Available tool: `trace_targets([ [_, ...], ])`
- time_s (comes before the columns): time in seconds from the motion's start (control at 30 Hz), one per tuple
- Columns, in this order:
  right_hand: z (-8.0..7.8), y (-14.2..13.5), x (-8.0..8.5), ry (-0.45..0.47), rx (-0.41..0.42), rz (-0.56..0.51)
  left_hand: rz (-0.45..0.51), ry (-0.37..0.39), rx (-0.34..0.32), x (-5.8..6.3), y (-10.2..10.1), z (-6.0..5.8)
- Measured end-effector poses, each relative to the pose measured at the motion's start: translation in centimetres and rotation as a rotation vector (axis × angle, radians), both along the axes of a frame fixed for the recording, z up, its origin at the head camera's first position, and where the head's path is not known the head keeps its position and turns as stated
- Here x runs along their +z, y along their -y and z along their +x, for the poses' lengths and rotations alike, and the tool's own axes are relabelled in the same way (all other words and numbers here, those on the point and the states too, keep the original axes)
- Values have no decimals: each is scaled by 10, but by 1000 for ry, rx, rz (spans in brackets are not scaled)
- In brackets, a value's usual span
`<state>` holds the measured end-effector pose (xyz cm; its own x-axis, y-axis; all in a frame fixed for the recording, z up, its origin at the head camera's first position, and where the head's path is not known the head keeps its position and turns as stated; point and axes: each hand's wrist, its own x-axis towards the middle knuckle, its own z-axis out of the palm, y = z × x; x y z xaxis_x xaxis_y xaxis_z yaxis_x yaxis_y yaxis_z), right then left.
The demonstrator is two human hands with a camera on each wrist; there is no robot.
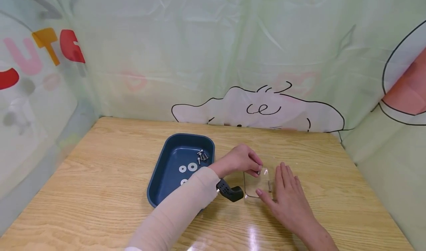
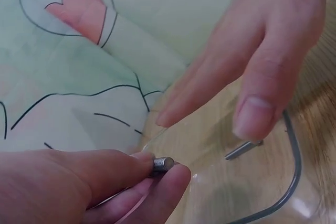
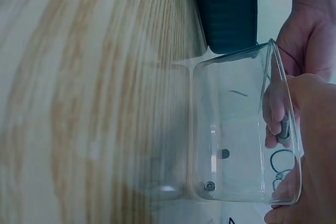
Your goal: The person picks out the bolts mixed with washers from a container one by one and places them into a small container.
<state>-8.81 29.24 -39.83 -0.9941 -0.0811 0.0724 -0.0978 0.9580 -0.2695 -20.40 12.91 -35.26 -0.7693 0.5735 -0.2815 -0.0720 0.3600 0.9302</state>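
Observation:
My left hand (image 1: 242, 159) pinches a small metal screw (image 2: 164, 164) between thumb and fingers, above a clear plastic box (image 3: 231, 195). The screw's end points outward in the left wrist view. Inside the box lies another metal screw (image 2: 242, 150), its round head visible in the right wrist view. At the box's right side is my right hand (image 1: 293, 201), its fingers straight and its thumb extended over the near rim. Whether the right palm presses the box wall I cannot tell.
Left of the box stands a dark blue tray (image 1: 155, 173) with several screws (image 1: 202, 156) and flat washers (image 1: 192, 166) in it; my left forearm (image 1: 179, 203) crosses over it. A wooden table (image 1: 100, 192) lies beneath, and a printed curtain (image 1: 159, 58) hangs around its back and sides.

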Motion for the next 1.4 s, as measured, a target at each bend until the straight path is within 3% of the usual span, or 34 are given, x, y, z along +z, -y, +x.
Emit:
trace_targets([
  [0.2,0,0,-1,1,-4,-6,-72,-38,-3,2,-10,6],
  [0.43,0,-1,-3,-12,-4,-7,-288,-307,-101,2,-17,13],
  [0.83,-1,0,-2,-13,-8,-1,-470,-518,-186,-3,-28,15],
  [1.17,0,0,-3,-16,-6,-1,-519,-538,-173,-5,-30,17],
  [1.4,0,0,-2,-13,-10,5,-422,-467,-155,-2,-25,17],
])
